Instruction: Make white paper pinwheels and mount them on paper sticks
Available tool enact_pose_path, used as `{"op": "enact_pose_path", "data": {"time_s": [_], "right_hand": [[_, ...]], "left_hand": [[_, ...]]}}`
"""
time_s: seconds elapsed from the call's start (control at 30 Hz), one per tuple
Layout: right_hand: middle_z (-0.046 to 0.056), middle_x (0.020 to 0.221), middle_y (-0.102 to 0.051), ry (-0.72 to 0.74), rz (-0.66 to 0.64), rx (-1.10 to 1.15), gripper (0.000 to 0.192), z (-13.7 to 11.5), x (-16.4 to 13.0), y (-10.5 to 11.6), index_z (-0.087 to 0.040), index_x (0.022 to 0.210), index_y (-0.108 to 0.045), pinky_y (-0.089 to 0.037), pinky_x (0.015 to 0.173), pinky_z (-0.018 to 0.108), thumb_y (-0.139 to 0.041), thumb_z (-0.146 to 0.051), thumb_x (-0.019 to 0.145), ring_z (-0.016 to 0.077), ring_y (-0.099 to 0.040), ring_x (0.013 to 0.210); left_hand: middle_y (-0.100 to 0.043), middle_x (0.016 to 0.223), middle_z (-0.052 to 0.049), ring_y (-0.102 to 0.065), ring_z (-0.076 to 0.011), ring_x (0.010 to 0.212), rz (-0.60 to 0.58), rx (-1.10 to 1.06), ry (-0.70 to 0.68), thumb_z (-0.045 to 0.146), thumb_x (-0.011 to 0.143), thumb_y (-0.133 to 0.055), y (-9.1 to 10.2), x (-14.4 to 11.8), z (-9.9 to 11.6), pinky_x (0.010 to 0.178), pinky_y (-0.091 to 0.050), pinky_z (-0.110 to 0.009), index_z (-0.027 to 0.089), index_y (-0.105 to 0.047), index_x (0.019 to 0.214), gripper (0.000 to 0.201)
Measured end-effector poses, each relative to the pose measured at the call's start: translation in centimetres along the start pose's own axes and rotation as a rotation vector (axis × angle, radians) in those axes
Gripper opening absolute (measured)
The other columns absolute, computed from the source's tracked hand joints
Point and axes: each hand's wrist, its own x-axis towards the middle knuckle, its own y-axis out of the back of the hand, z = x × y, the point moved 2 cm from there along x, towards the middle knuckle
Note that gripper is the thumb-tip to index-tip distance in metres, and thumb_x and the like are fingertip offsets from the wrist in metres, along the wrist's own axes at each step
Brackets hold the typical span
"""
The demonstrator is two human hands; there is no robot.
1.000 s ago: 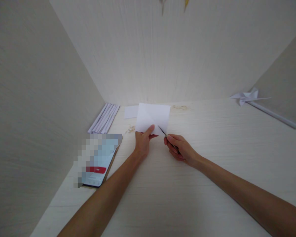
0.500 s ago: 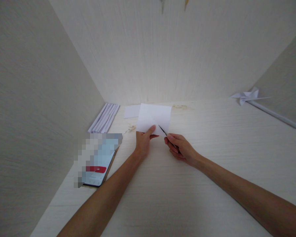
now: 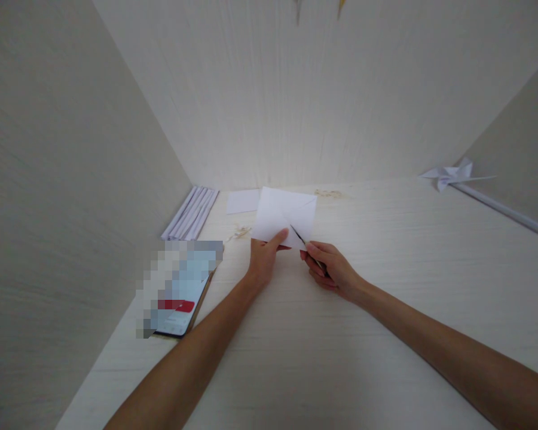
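A square sheet of white paper is pinched along its near edge by my left hand, thumb on top and fingers beneath. A diagonal line, a cut or a crease, runs in from its far right corner. My right hand is closed around a pair of dark scissors. Their thin blade lies at the paper's near right corner and points toward its middle. The handles are mostly hidden in my fingers.
At left lie a bundle of rolled white paper sticks and a phone, partly blurred out. Another white paper piece sits behind the held sheet. A paper pinwheel on a stick rests at far right. Walls enclose the sides and back.
The paper has shifted slightly right and turned a little in my left hand. Its diagonal line at the far right corner now shows. The scissors have barely moved.
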Motion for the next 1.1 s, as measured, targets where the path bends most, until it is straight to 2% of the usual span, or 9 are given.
{"op": "enact_pose_path", "data": {"time_s": [0.23, 0.53, 1.0, 1.1], "right_hand": [[-0.011, 0.033, -0.031, 0.002, 0.011, -0.008, 0.023, -0.03, 0.04, -0.1, -0.016, 0.063, -0.047, -0.011, 0.02, 0.014, -0.047, -0.036, 0.074, 0.0015, -0.019, 0.02], [-0.011, 0.033, -0.032, -0.004, 0.033, 0.002, 0.027, 0.03, 0.07, -0.09, -0.017, 0.059, -0.044, -0.011, 0.021, 0.015, -0.053, -0.041, 0.069, 0.0016, -0.02, 0.02], [-0.011, 0.033, -0.031, 0.026, 0.034, -0.001, 0.026, 0.15, 0.09, -0.06, -0.018, 0.058, -0.041, -0.011, 0.021, 0.015, -0.05, -0.038, 0.072, 0.0013, -0.019, 0.021], [-0.011, 0.033, -0.031, 0.029, 0.034, -0.01, 0.026, 0.25, 0.08, -0.05, -0.018, 0.059, -0.042, -0.011, 0.021, 0.015, -0.05, -0.039, 0.072, 0.0016, -0.019, 0.021]], "left_hand": [[-0.065, 0.073, -0.003, -0.059, -0.0136, 0.063, -0.021, 0.02, -0.003, 0.025, 0.055, -0.067, 0.04, -0.04, -0.07, 0.05, -0.05, -0.022, 0.014, -0.063, 0.08, 0.028], [-0.064, 0.069, -0.002, -0.058, -0.0148, 0.06, -0.035, 0.037, 0.016, 0.024, 0.052, -0.067, -0.23, -0.25, -0.02, 0.051, -0.051, -0.028, 0.013, -0.062, 0.073, 0.024], [-0.064, 0.071, -0.003, -0.057, -0.014, 0.058, -0.041, 0.007, 0.056, 0.023, 0.05, -0.068, -0.42, -0.31, -0.06, 0.047, -0.049, -0.026, 0.013, -0.062, 0.076, 0.028], [-0.062, 0.069, -0.002, -0.056, -0.0128, 0.057, -0.008, -0.017, 0.043, 0.025, 0.051, -0.068, -0.23, -0.14, 0.0, 0.048, -0.047, -0.024, 0.014, -0.06, 0.073, 0.026]]}}
